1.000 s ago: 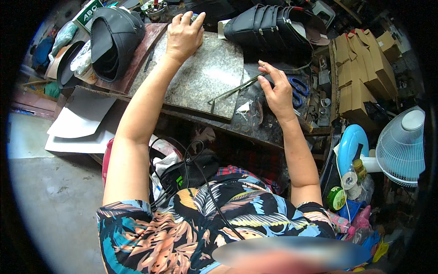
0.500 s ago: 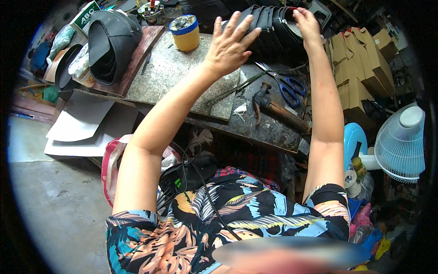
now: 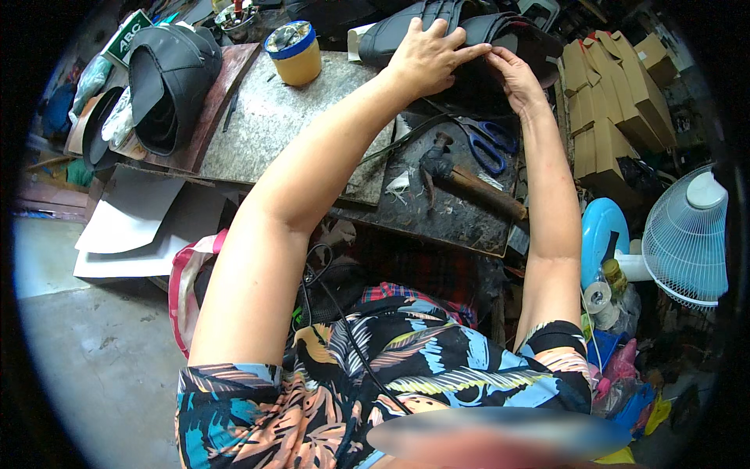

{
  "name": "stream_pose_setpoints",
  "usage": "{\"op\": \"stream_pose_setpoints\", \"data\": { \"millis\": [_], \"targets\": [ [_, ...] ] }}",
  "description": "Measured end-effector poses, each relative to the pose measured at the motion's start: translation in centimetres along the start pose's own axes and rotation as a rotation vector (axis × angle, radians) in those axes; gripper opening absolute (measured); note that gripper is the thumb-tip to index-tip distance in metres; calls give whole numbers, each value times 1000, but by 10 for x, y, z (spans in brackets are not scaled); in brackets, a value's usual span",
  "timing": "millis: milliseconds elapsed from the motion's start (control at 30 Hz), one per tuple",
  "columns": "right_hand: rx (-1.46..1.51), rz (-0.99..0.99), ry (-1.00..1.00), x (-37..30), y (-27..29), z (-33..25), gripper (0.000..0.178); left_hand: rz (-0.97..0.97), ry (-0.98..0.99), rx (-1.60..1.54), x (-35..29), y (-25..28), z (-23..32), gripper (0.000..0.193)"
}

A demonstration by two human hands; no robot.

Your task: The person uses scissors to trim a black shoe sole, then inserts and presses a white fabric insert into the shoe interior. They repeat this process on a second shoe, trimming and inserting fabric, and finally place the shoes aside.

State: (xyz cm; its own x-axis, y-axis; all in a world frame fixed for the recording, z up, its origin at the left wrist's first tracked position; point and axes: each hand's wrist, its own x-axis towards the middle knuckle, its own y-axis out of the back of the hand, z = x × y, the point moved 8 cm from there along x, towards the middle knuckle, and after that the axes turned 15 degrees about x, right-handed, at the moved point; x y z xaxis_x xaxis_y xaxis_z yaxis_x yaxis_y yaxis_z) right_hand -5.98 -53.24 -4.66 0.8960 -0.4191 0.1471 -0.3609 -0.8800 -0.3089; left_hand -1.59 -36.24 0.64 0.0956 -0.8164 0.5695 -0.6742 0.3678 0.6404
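Left hand (image 3: 426,55): arm stretched forward, palm laid flat with fingers spread on the black leather piece (image 3: 469,35). Right hand (image 3: 516,78): arm extended, fingers curled onto the piece's near edge, pinching it. Black leather piece: dark, ribbed, long, curved, located at the far edge of the table (image 3: 312,117). Scissors (image 3: 488,144) with blue handles and a hammer (image 3: 461,180) were noted just nearer, toward the right edge.
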Motion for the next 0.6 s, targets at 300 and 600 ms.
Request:
{"op": "stream_pose_setpoints", "data": {
  "millis": [300, 600],
  "targets": [
    [-160, 135, -27, 6, -9, -8, 36, 107, 8, -1, -5, 3, -5, 72],
    [-499, 245, 363, 38, -9, -21, 32, 101, 3, 8, -7, 2, -5, 87]
  ]
}}
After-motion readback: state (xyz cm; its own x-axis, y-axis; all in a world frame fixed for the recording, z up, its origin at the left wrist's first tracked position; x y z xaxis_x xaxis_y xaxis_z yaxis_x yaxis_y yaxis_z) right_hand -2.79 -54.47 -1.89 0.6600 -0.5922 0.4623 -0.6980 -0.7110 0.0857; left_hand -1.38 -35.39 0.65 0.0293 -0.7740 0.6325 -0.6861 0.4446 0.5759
